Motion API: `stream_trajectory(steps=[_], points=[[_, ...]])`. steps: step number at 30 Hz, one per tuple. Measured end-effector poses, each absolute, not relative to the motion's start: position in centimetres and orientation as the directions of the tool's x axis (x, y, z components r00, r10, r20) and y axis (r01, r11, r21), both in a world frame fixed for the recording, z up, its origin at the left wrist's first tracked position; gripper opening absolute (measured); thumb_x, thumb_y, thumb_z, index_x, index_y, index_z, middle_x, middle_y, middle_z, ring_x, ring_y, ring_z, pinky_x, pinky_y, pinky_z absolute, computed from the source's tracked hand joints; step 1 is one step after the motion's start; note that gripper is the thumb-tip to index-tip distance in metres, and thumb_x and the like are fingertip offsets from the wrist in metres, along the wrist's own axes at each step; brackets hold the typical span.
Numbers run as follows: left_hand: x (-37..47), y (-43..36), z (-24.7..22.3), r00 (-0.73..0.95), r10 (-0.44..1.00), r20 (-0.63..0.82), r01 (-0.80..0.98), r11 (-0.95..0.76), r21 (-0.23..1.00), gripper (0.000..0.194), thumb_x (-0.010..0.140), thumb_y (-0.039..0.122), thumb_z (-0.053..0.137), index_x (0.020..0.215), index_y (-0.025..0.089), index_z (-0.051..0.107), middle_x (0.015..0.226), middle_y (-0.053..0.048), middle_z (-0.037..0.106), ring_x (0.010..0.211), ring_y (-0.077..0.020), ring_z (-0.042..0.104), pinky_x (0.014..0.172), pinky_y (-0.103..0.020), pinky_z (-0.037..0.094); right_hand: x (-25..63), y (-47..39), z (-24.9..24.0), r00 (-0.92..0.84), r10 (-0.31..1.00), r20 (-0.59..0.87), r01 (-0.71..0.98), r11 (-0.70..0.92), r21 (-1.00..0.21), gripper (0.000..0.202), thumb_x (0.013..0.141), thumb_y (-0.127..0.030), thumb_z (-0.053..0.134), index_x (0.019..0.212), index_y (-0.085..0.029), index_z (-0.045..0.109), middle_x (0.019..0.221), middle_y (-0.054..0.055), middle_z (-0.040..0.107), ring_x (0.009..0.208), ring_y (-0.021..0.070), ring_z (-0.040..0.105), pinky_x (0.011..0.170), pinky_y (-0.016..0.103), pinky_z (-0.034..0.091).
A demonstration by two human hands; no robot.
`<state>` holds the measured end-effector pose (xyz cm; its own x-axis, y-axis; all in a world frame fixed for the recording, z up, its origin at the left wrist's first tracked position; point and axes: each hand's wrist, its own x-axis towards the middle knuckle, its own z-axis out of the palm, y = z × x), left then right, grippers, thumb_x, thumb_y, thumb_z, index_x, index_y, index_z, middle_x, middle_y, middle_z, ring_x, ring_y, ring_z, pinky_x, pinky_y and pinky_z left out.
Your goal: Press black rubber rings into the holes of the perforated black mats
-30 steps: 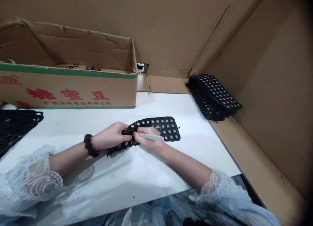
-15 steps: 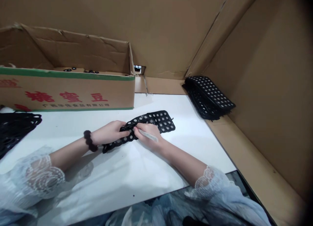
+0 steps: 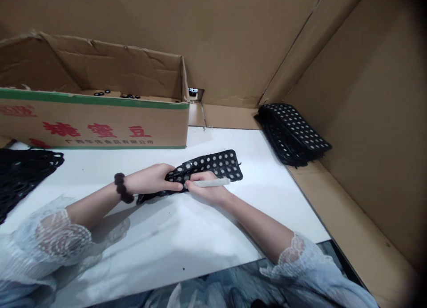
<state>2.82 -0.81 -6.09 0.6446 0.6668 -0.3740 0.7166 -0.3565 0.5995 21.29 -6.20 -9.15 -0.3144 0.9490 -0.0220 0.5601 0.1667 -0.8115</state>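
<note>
A black sheet with rows of pale round dots (image 3: 223, 162) lies aslant on the white table. My left hand (image 3: 155, 178) grips its left part, thumb on top and fingers round the far edge. In my right hand (image 3: 207, 190) is a slim white pen-like tool (image 3: 213, 182), pinched near its left end, with its other end pointing right. The tip of that tool is hidden by my fingers, close to the sheet's near edge and beside my left thumb.
A cardboard box (image 3: 133, 126) with small black rings (image 3: 100, 94) inside stands at the back left. Black looped pieces (image 3: 26, 174) lie at the left edge. Folded dotted black sheets (image 3: 296, 130) are stacked at the right, against the cardboard wall (image 3: 360, 121).
The white tool has swung from slanting down rightward to nearly level. My right hand has shifted slightly down to the sheet's near edge. The whole view has moved a little.
</note>
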Motion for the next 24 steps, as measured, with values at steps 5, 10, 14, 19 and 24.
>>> stream_trajectory(steps=[5,10,14,19,24], points=[[2.7,-0.6,-6.1,0.601,0.609,-0.518,0.749,-0.202,0.632,0.033,0.061,0.049,0.055,0.064,0.017,0.051,0.056,0.002,0.052,0.047,-0.0109,0.044,0.040,-0.020,0.029,21.1,-6.4,-9.1,-0.309,0.951,-0.024,0.628,0.184,-0.756,0.033,0.078,-0.035,0.041,0.051,-0.016,0.042,0.051,-0.004,0.042,0.049,0.0067,0.038,0.045,0.021,0.023],[2.9,-0.7,-6.2,0.617,0.587,-0.525,0.714,-0.138,0.686,0.028,0.063,0.044,0.055,0.060,0.017,0.048,0.052,0.003,0.046,0.044,-0.0091,0.041,0.039,-0.020,0.027,21.0,-6.5,-9.0,-0.316,0.949,-0.013,0.689,0.220,-0.691,0.033,0.079,-0.035,0.041,0.053,-0.016,0.047,0.051,-0.004,0.046,0.050,0.0069,0.040,0.045,0.021,0.021],[3.2,-1.4,-6.1,0.615,0.600,-0.511,0.686,-0.088,0.723,0.027,0.063,0.042,0.055,0.059,0.016,0.046,0.051,0.003,0.043,0.044,-0.0087,0.038,0.040,-0.021,0.026,20.4,-6.6,-9.1,-0.307,0.952,0.001,0.762,0.246,-0.599,0.033,0.080,-0.034,0.042,0.053,-0.017,0.051,0.052,-0.003,0.049,0.049,0.0077,0.041,0.046,0.023,0.020],[3.2,-2.6,-6.3,0.619,0.616,-0.487,0.651,-0.055,0.757,0.024,0.067,0.039,0.051,0.059,0.018,0.041,0.050,0.004,0.039,0.043,-0.0084,0.034,0.041,-0.022,0.024,19.8,-6.5,-9.5,-0.260,0.966,-0.007,0.849,0.225,-0.478,0.029,0.081,-0.033,0.041,0.061,-0.019,0.057,0.059,0.000,0.056,0.052,0.0099,0.044,0.048,0.024,0.020],[2.7,-2.4,-6.3,0.671,0.582,-0.459,0.614,-0.088,0.785,0.022,0.068,0.037,0.050,0.061,0.018,0.042,0.051,0.005,0.040,0.045,-0.0086,0.035,0.043,-0.022,0.025,19.9,-6.6,-9.5,-0.270,0.963,0.019,0.861,0.250,-0.444,0.031,0.082,-0.032,0.037,0.062,-0.019,0.056,0.063,0.002,0.058,0.054,0.0106,0.046,0.049,0.024,0.021]])
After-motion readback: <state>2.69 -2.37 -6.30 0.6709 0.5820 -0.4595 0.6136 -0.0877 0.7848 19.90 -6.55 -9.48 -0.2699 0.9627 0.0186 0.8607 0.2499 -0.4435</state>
